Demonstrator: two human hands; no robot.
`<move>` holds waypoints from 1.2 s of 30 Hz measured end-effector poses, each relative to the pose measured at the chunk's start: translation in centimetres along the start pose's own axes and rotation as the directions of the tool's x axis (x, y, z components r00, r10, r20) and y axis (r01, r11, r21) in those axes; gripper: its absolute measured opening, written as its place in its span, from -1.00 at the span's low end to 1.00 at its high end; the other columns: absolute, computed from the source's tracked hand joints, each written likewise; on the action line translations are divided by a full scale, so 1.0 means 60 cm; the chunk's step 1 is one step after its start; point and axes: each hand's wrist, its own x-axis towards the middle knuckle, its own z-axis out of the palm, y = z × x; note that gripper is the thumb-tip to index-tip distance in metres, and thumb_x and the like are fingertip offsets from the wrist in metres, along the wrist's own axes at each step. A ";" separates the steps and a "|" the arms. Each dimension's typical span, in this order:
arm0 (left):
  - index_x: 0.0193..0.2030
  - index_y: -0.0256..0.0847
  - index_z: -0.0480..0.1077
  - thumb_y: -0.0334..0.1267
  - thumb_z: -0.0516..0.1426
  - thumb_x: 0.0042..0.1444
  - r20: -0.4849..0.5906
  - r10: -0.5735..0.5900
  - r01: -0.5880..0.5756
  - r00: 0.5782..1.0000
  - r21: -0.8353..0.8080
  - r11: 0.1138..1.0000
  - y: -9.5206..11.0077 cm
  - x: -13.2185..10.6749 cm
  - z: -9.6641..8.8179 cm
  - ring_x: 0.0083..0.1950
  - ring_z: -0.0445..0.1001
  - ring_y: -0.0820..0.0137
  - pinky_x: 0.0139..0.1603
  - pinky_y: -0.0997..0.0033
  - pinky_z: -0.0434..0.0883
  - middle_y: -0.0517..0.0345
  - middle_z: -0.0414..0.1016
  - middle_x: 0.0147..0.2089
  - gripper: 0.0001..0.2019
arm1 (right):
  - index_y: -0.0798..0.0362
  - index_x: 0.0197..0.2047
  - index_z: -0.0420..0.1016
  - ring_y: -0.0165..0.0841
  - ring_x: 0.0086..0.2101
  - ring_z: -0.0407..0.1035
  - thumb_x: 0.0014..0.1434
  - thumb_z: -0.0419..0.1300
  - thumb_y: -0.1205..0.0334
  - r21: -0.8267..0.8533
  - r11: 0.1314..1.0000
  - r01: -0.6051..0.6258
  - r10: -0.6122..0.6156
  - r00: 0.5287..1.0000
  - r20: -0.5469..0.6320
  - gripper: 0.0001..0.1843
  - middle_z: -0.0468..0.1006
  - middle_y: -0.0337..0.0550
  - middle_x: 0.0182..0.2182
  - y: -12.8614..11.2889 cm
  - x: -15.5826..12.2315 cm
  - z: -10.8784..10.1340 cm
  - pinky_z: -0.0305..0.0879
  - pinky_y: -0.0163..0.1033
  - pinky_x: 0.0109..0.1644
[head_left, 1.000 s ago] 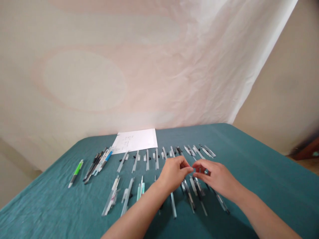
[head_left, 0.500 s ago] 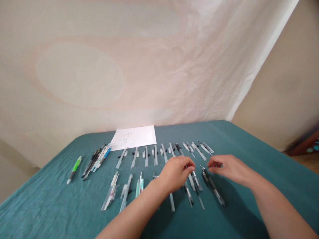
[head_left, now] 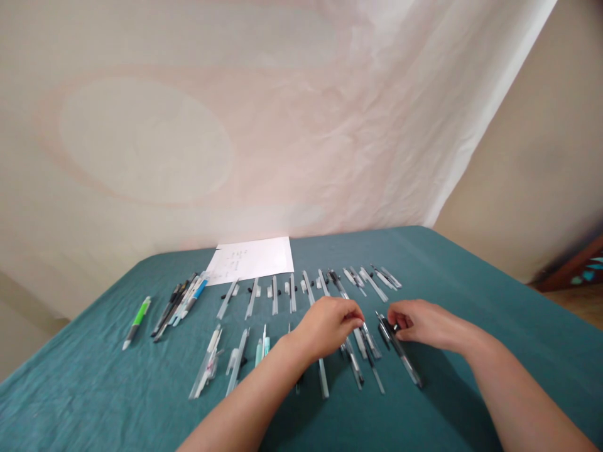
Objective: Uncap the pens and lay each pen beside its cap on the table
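Note:
My left hand (head_left: 332, 323) hovers over the pen parts in the middle of the near row. Its thumb and fingertips are pinched together; what they hold, if anything, is too small to make out. Beneath and beside it lie disassembled pen pieces, such as a clear barrel (head_left: 323, 378) and a thin refill (head_left: 377, 375). My right hand (head_left: 421, 323) is at the right end of that row. Its curled fingers close at the upper part of a black pen (head_left: 406, 359) with a clear barrel, touching a small dark piece I cannot make out clearly.
A far row of clear pen barrels (head_left: 274, 295) and small parts runs behind my hands. At left lie a green pen (head_left: 138, 322) and a bundle of pens (head_left: 181, 304). A white paper sheet (head_left: 254, 257) rests at the back of the green cloth (head_left: 94, 370).
My right hand has moved slightly left and down, its fingertips now at the black pen. My left hand stays nearly in place above the parts. The view has shifted a little.

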 end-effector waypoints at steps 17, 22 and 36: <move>-0.28 -0.17 0.45 -0.28 0.06 0.12 -0.004 0.000 0.000 1.000 0.008 1.000 -0.005 -0.001 -0.004 -0.27 0.44 0.42 -0.28 0.56 0.28 0.19 0.52 -0.30 -0.86 | 0.03 -0.26 0.35 -0.38 -0.47 0.34 0.05 0.07 0.28 0.082 0.996 -0.044 0.052 0.994 -0.093 -0.86 0.48 -0.23 -0.48 0.021 0.012 0.006 0.10 -0.36 -0.42; -0.28 -0.18 0.45 -0.28 0.06 0.12 0.008 -0.019 0.019 1.000 0.017 1.000 -0.004 -0.001 -0.009 -0.26 0.44 0.41 -0.28 0.55 0.29 0.18 0.52 -0.30 -0.85 | 0.01 -0.24 0.36 -0.39 -0.49 0.32 0.07 0.07 0.25 0.064 0.994 -0.087 0.094 0.989 -0.114 -0.85 0.45 -0.26 -0.51 0.034 0.017 0.011 0.07 -0.36 -0.44; -0.29 -0.18 0.45 -0.29 0.05 0.11 0.005 -0.016 0.016 1.000 0.019 1.000 -0.006 0.000 -0.008 -0.26 0.44 0.42 -0.28 0.54 0.28 0.18 0.52 -0.30 -0.85 | 0.09 -0.35 0.41 -0.35 -0.38 0.32 -0.02 0.10 0.42 -0.148 0.979 -0.143 0.125 0.985 -0.122 -0.87 0.43 -0.12 -0.38 0.040 0.016 0.020 0.06 -0.34 -0.37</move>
